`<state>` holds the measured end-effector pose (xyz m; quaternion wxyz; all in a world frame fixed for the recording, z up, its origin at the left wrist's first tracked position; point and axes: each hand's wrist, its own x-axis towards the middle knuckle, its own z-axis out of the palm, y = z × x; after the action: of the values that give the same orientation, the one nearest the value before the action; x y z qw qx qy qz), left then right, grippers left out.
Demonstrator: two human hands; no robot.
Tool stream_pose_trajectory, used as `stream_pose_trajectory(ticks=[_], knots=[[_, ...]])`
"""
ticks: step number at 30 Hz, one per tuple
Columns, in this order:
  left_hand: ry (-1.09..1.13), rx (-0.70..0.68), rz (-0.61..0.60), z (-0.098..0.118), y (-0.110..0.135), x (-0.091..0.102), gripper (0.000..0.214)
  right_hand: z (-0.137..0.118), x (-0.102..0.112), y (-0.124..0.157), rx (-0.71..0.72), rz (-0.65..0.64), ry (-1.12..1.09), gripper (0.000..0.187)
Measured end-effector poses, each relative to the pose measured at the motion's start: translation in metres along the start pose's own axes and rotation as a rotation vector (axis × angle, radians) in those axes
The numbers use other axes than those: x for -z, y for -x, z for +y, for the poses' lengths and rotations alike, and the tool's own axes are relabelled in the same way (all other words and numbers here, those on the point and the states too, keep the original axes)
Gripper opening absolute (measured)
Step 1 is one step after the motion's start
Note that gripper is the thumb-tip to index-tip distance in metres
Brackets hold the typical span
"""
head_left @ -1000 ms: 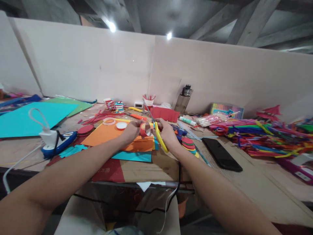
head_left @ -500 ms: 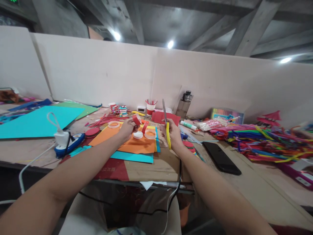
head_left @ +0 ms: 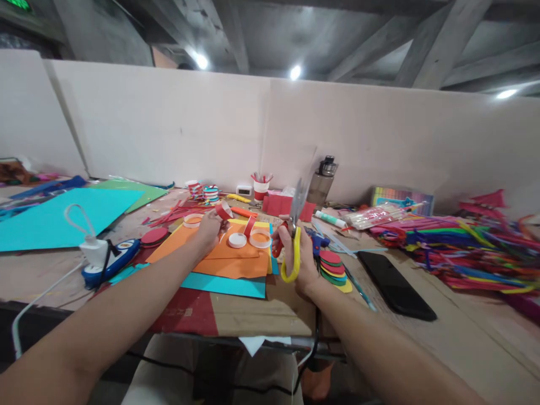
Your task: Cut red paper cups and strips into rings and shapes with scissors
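Observation:
My left hand (head_left: 211, 229) pinches a small red-and-white paper ring (head_left: 224, 211) above the orange paper (head_left: 240, 267). In my right hand (head_left: 304, 263) is a pair of scissors (head_left: 297, 253) with a yellow and a red handle loop, its blades pointing up and away from me. Between the hands lie a white disc-like ring (head_left: 237, 240), a larger white ring (head_left: 260, 238) and a curled red strip (head_left: 250, 226). Another white ring (head_left: 193, 220) rests beyond my left wrist. Beside my right hand are stacked coloured discs (head_left: 332, 264).
A black phone (head_left: 396, 286) and a pile of coloured strips (head_left: 455, 247) lie to the right. A dark bottle (head_left: 324, 183) stands by the white partition (head_left: 169, 124). Turquoise paper (head_left: 63, 216) and a boat-shaped blue-and-white power strip (head_left: 112, 261) are on the left.
My right hand has turned the scissors, so both handle loops now show. My left hand has shifted slightly left with the paper ring. The camera view has moved a little.

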<state>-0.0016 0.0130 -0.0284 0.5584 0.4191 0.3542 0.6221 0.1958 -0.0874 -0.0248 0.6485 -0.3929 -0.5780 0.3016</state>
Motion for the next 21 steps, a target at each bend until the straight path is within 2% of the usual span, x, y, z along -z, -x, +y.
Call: stream_pose_trajectory(ticks=[4,10,12,17,21], knots=[[0.013,0.007,0.033,0.001,-0.003,0.007,0.014,-0.004,-0.009,0.013,-0.053,0.052,-0.169,0.028],[0.026,-0.014,0.091,0.005,0.002,0.006,0.021,-0.008,-0.007,0.017,-0.267,0.038,-0.144,0.030],[0.045,-0.029,0.071,0.008,0.003,0.004,0.026,-0.008,-0.006,0.014,-0.331,0.047,-0.144,0.031],[0.215,-0.058,0.269,0.014,-0.008,0.012,0.024,-0.006,-0.007,0.010,-0.310,-0.008,-0.158,0.029],[0.290,-0.077,0.223,0.018,-0.023,0.028,0.014,-0.004,-0.007,0.011,-0.273,0.029,-0.217,0.029]])
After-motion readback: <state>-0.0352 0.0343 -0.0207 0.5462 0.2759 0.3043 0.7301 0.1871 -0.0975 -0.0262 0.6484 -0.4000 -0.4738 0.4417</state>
